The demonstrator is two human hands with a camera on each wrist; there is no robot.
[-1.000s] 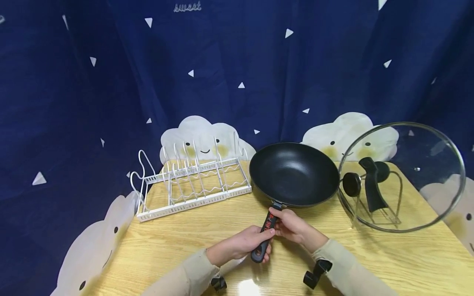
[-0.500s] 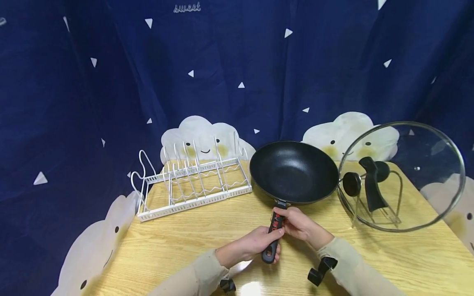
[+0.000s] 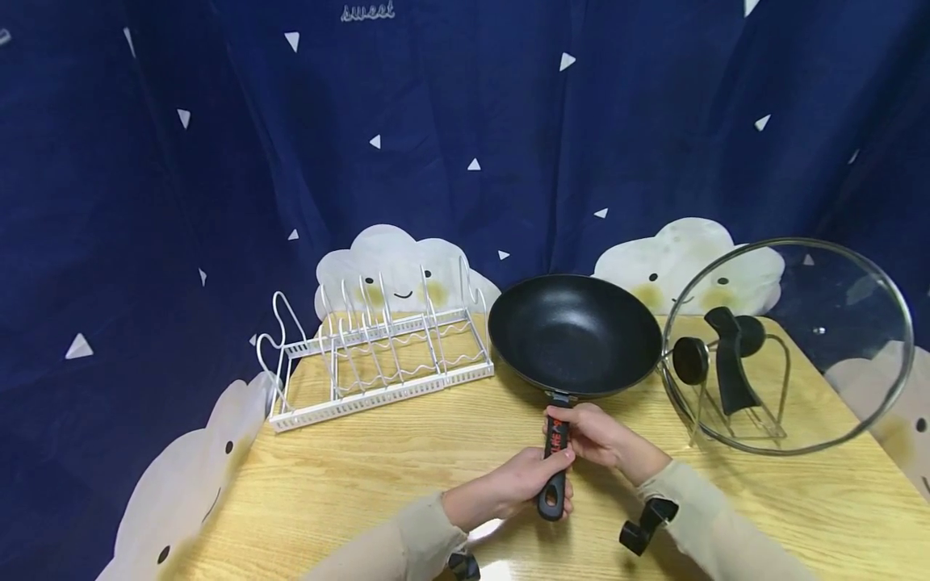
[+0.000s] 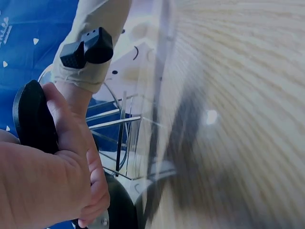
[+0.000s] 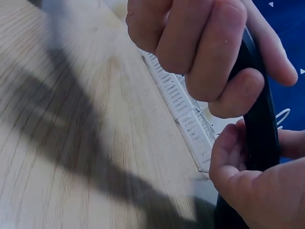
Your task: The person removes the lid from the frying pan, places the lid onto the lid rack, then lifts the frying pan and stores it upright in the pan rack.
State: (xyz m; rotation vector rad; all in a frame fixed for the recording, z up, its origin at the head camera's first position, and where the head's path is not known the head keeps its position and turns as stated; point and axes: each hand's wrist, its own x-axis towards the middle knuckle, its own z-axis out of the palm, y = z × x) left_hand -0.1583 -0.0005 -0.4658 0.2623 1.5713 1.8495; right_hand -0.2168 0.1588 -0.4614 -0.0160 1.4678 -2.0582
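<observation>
A black wok (image 3: 574,335) with a dark handle (image 3: 554,460) bearing red lettering stands at the middle right of the head view, its hollow side facing up. My left hand (image 3: 526,480) grips the handle near its holed end, thumb on top. Closer to the bowl, my right hand (image 3: 601,436) holds the same handle from the right side, thumb across it. In the left wrist view the handle's end (image 4: 33,117) sticks out of the left hand (image 4: 43,181). The right wrist view shows fingers of both hands curled about the handle (image 5: 262,129). Whether the bowl touches the table is unclear.
Left of the wok stands a white wire rack (image 3: 381,395) with several upright dividers. On the right, a large glass lid (image 3: 908,323) with a black handle (image 3: 734,371) leans on a wire stand (image 3: 786,379). A blue curtain (image 3: 465,97) hangs behind the wooden table (image 3: 349,476).
Both hands have moved right with the handle, which has swung from slanting to nearly straight toward me. The bowl has shifted only slightly. Rack and lid stay in place.
</observation>
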